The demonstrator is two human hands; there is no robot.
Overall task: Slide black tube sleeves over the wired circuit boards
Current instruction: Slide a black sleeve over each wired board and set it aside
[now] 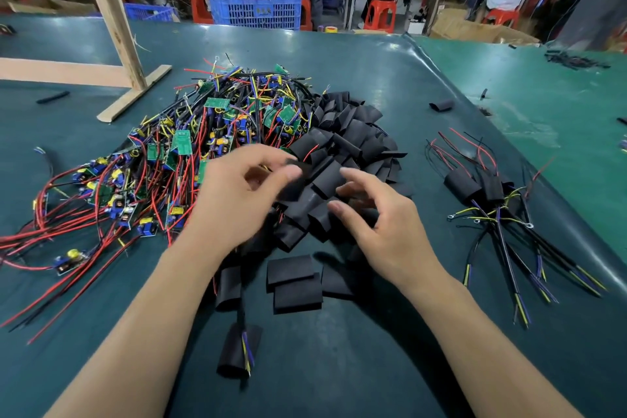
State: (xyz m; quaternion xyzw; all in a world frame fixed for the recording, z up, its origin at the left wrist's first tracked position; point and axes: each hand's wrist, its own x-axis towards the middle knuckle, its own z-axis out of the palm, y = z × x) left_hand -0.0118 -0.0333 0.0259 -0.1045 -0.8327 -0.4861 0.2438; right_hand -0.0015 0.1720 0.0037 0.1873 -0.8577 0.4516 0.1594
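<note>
Sleeves (342, 146) | flattened black tubes (matte) | heaped beside boards (217, 132)

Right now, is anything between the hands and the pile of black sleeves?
Nothing visible. The left hand already pinches a black sleeve at the pile of sleeves, and the right hand hovers open just above it.

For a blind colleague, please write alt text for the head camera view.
Two bare hands reach into a pile of black tube sleeves on a green table; the left hand pinches one sleeve, the right hand hovers open. Wired circuit boards are heaped at left, sleeved boards lie at right.
</note>
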